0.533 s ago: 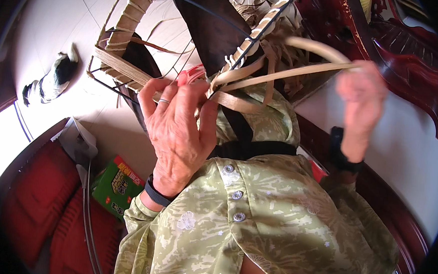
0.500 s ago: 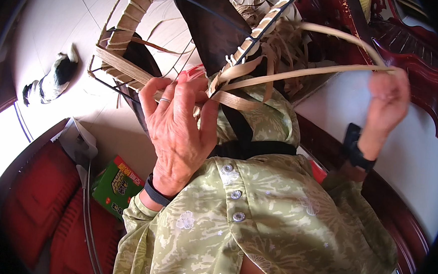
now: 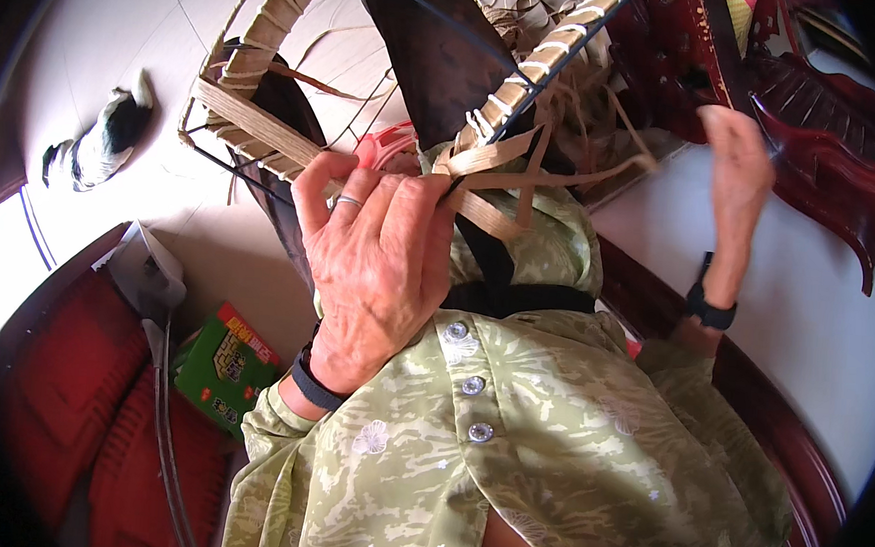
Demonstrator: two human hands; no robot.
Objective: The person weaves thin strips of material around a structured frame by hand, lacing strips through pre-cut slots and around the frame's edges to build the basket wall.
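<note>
— Underfoot it's pale tile floor (image 3: 81, 41), bright w/ daylight; dark red carved wooden furniture (image 3: 826, 147) along the far side, red cushions (image 3: 60, 391) down at the person's left.

— What's lying about?

— One black-and-white animal (image 3: 100, 143) stretched out on the tile, well apart from the work. One green printed box (image 3: 226, 366) by the cushions, a grey cord (image 3: 168, 427) trailing just beside it.

— And the hands?

— Two, well apart. Left hand (image 3: 378, 270) is clamped on the wire frame (image 3: 266, 133) right where the flat cane strips (image 3: 504, 172) cross, fingers curled round the junction, one ring on a finger, dark band at the wrist. Right hand (image 3: 735, 161) is up & out to the side, near the carved wood, fingers closed around the far end of a strip, I think; blurred, can't tell for sure. One black wristband there too.

— Where's the frame sit?

— Held up in front of the chest, above the lap. One frame, approx. half its rim wrapped in cane, the rest bare dark wire. Several loose strips hang off the wrapped part; too tangled to count. Three buttons show on the green patterned shirt (image 3: 566, 462).
</note>
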